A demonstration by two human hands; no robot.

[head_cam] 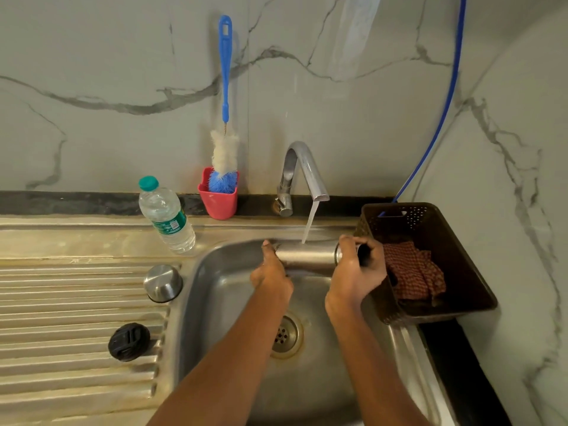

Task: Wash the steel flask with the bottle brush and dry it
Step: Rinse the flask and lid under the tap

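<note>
Two hands over the sink (pixel 215 302), both on one steel flask (pixel 307 256). Lies sideways above the sink's back edge, under one stream of water from one tap (pixel 302 173) behind the sink. Round the flask's base end, the left hand (pixel 272 273), fingers curled about it; round the neck end, the right hand (pixel 356 272), fingers wrapped over the top.

Behind the sink to the left: one bottle brush (pixel 226 118) with a blue handle, standing head-down in one red cup (pixel 218 204), and one clear water bottle (pixel 166 215) with a green cap.

Left of the sink, on the ribbed drainboard (pixel 76 302): one steel cap (pixel 163 282) close to the sink's rim, and one black lid (pixel 129 342) farther from it.

Right of the sink, against its edge: one brown basket (pixel 436 216) with one red checked cloth (pixel 415 272) inside. Behind the sink to the right, one blue hose (pixel 442 103) running down the wall to the basket's far end.
</note>
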